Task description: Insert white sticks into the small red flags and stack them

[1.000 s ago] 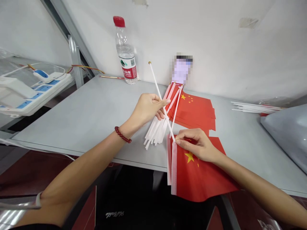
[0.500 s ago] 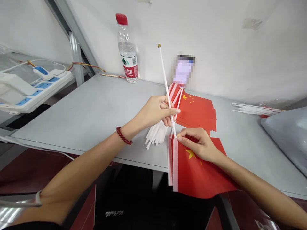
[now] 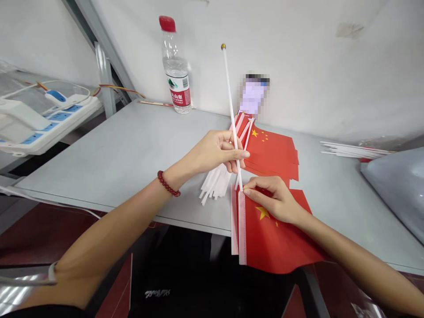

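Between the thumb and fingers of my left hand [image 3: 228, 152] is a white flagpole [image 3: 229, 90] with a gold ball on its top end. The pole stands nearly upright, its lower end at the top opening of the white sleeve on a red flag [image 3: 281, 247] with yellow stars. My right hand [image 3: 273, 196] pinches that flag by the upper corner of its sleeve, beside the pole's tip. Another flag's white edge shows just behind it. Farther back lies a pile of flags on white poles [image 3: 274, 150], partly covered by my left hand.
A water bottle [image 3: 177, 84] with a red cap stands by the wall. A blurred phone [image 3: 254, 95] leans behind the flag pile. Loose white poles [image 3: 351, 150] and a grey bag [image 3: 400, 185] lie at the right. A power strip [image 3: 59, 119] sits at the left.
The flagpole has swung more upright, its gold ball end rising and shifting slightly right. Both hands have stayed almost in place, and the lower end remains at the flag's sleeve.
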`<state>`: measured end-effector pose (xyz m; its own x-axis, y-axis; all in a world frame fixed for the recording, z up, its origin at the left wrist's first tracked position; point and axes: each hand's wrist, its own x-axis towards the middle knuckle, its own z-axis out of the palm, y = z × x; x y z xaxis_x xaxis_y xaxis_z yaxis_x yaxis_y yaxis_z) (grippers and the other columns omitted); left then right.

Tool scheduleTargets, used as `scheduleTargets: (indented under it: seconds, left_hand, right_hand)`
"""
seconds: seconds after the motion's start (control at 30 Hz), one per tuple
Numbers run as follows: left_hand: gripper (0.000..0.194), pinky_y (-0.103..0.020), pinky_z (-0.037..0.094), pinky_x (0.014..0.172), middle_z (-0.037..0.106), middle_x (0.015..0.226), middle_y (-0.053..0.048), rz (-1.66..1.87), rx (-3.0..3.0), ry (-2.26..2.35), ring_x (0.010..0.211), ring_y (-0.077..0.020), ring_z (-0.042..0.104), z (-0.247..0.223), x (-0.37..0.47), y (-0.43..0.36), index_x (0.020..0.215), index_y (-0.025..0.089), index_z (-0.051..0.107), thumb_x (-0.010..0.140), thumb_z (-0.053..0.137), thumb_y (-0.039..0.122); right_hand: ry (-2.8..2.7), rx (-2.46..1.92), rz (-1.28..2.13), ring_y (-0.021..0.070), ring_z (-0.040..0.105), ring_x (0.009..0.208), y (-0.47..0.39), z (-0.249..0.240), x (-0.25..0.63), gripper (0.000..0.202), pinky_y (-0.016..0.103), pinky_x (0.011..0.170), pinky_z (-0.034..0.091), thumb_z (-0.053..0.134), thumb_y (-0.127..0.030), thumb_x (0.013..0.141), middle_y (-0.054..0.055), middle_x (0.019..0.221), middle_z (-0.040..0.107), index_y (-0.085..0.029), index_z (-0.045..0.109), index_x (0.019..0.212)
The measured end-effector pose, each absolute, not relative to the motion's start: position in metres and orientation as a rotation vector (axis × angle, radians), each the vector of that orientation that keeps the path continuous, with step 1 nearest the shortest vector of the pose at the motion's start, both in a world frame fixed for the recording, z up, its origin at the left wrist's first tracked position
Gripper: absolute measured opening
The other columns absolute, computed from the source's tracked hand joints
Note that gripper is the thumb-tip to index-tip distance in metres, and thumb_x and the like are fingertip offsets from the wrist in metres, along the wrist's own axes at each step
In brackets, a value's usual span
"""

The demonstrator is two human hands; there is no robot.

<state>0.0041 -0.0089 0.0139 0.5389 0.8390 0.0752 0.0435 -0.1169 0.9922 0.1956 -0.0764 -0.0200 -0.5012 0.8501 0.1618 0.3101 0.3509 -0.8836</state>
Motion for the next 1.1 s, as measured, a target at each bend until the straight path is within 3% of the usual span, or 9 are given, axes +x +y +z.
scheduleTargets:
  seconds: [0.47,0.87,1.1]
  left_hand:
    - [0.033,-0.021,0.046,0.035,0.062,0.049,0.001,0.929,1.6,0.964,0.037,-0.0127,0.058,0.006,0.016,-0.016,0.068,0.019,0.044,0.074,0.069,0.04]
    - [0.024,-0.022,0.053,0.048,0.069,0.065,-0.005,0.766,1.539,0.698,0.049,-0.0116,0.063,0.014,0.007,-0.012,0.076,0.013,0.055,0.076,0.068,0.033]
    - [0.025,-0.022,0.053,0.048,0.069,0.066,-0.005,0.745,1.579,0.766,0.05,-0.0116,0.063,0.014,0.006,-0.011,0.075,0.012,0.056,0.077,0.068,0.034]
  right_hand:
    - [-2.029,-0.969,1.072,0.0096,0.047,0.057,-0.075,-0.022,0.197,0.019,0.023,0.055,0.038,0.051,-0.023,0.09,0.0,0.065,0.056,-0.015,0.063,0.078]
    - [-1.996,-0.977,1.195,0.0082,0.044,0.056,-0.076,-0.022,0.197,0.021,0.022,0.052,0.034,0.052,-0.024,0.089,-0.002,0.063,0.053,-0.015,0.061,0.073]
    - [-2.03,-0.952,1.179,0.0084,0.044,0.056,-0.076,-0.019,0.195,0.019,0.022,0.054,0.036,0.051,-0.021,0.088,-0.002,0.062,0.052,-0.015,0.06,0.072]
